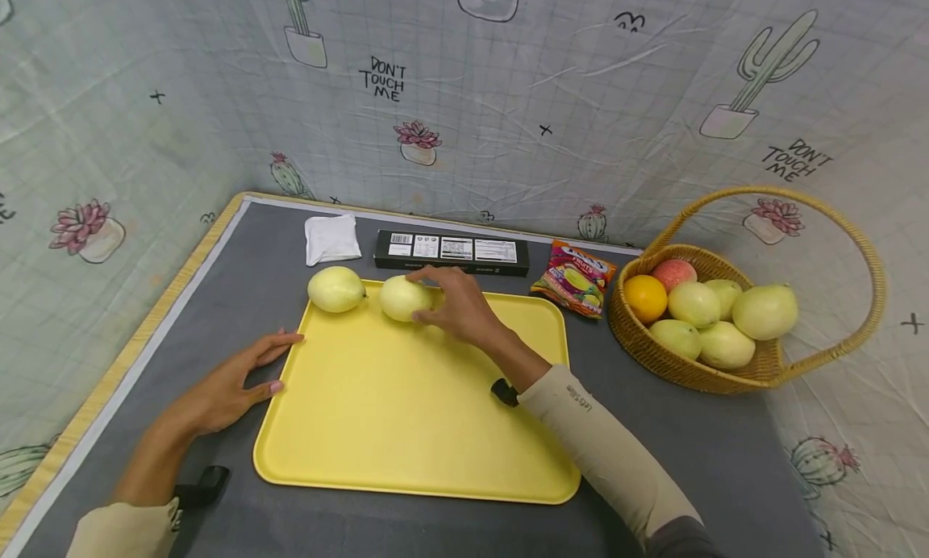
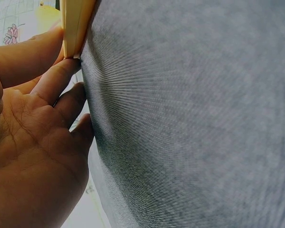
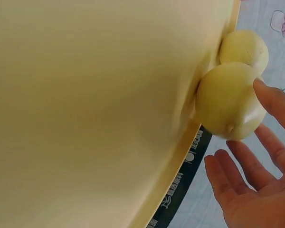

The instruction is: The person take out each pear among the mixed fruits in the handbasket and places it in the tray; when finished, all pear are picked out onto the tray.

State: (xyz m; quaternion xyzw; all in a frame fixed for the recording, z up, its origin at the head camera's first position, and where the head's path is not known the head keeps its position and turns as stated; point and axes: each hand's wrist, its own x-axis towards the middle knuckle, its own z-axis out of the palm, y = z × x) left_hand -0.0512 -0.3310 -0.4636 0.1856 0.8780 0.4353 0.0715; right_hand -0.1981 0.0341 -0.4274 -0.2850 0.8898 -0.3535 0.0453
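Note:
A yellow tray (image 1: 406, 405) lies on the dark grey tabletop. At its far edge my right hand (image 1: 460, 304) holds a pale yellow-green fruit (image 1: 399, 298) between thumb and fingers. In the right wrist view, the thumb lies against this fruit (image 3: 228, 102), with the fingertips at its lower side. Another such fruit (image 1: 337, 289) sits at the tray's far left corner, close beside the first. My left hand (image 1: 221, 389) touches the tray's left rim with extended fingers. The left wrist view shows its thumb (image 2: 33, 57) at the tray edge and its fingertips against the grey cloth.
Behind the tray lie a white packet (image 1: 331, 239) and a long black box (image 1: 452, 252). A colourful snack bag (image 1: 575, 277) is near the far right corner. To the right stands a wicker basket (image 1: 653, 363) of several fruits, with a tall handle. Printed cloth (image 1: 501, 82) hangs behind the table.

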